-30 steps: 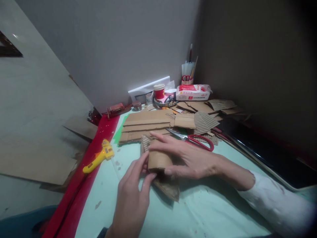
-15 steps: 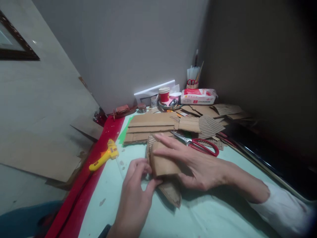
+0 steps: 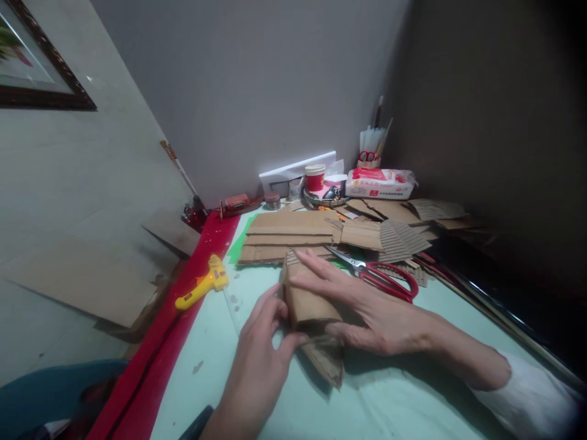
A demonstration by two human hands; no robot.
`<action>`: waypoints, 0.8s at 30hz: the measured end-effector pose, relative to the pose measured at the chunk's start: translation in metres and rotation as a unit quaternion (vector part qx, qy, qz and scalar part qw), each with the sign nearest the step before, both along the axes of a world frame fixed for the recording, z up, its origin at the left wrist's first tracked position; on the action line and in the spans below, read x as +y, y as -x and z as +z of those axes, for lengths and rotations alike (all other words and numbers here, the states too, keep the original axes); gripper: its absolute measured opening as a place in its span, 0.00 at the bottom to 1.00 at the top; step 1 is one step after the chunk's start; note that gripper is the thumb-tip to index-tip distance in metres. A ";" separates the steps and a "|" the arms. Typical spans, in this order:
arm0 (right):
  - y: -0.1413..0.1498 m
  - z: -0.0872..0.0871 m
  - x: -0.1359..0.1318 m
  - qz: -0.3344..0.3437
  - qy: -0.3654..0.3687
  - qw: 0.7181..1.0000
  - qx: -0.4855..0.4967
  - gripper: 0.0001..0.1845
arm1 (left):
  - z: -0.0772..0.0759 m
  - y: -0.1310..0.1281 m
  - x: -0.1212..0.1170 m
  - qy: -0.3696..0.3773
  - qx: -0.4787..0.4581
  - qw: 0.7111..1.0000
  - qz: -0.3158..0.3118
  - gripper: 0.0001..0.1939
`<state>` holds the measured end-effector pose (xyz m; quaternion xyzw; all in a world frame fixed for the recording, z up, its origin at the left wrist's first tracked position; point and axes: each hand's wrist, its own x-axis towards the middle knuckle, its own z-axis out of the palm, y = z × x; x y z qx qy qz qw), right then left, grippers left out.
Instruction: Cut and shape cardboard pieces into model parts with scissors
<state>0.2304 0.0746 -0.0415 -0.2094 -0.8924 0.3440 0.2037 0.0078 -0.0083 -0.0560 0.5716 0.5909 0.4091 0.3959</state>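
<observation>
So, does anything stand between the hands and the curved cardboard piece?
Nothing visible: the right hand lies over the curved cardboard piece, and the left hand is at its left side. The large scissors lie beyond the right hand, not between.

Left fingers (image 3: 266, 305) curl, right fingers (image 3: 318, 267) stretch slightly apart

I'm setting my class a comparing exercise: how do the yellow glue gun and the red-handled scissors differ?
Colour: the glue gun is mostly yellow; the scissors have red handles and metal blades.
Place: the glue gun lies left of the left hand, partly over the red strip; the scissors lie beyond the right hand, by cardboard pieces.
Shared: neither is held.
</observation>
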 end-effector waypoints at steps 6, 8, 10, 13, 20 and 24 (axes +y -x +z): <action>0.013 0.003 -0.011 -0.062 0.034 0.997 -0.018 0.46 | 0.001 -0.002 -0.001 0.010 -0.043 0.999 0.001 0.28; 0.015 0.001 -0.012 -0.068 0.017 0.997 -0.020 0.41 | 0.000 -0.003 0.000 0.020 -0.088 0.996 -0.001 0.26; 0.016 -0.003 -0.011 -0.072 0.009 0.997 -0.016 0.40 | -0.001 -0.003 0.001 0.038 -0.152 0.988 -0.007 0.20; 0.013 -0.008 -0.007 -0.086 0.014 0.996 -0.011 0.40 | -0.001 0.001 0.003 0.060 -0.246 0.967 -0.019 0.17; 0.011 -0.012 -0.008 -0.092 0.008 0.996 0.008 0.40 | 0.005 0.010 0.008 0.130 -0.375 0.917 0.050 0.17; 0.012 -0.011 -0.011 -0.095 0.004 0.995 0.026 0.39 | 0.005 0.009 0.017 0.128 -0.409 0.903 0.032 0.10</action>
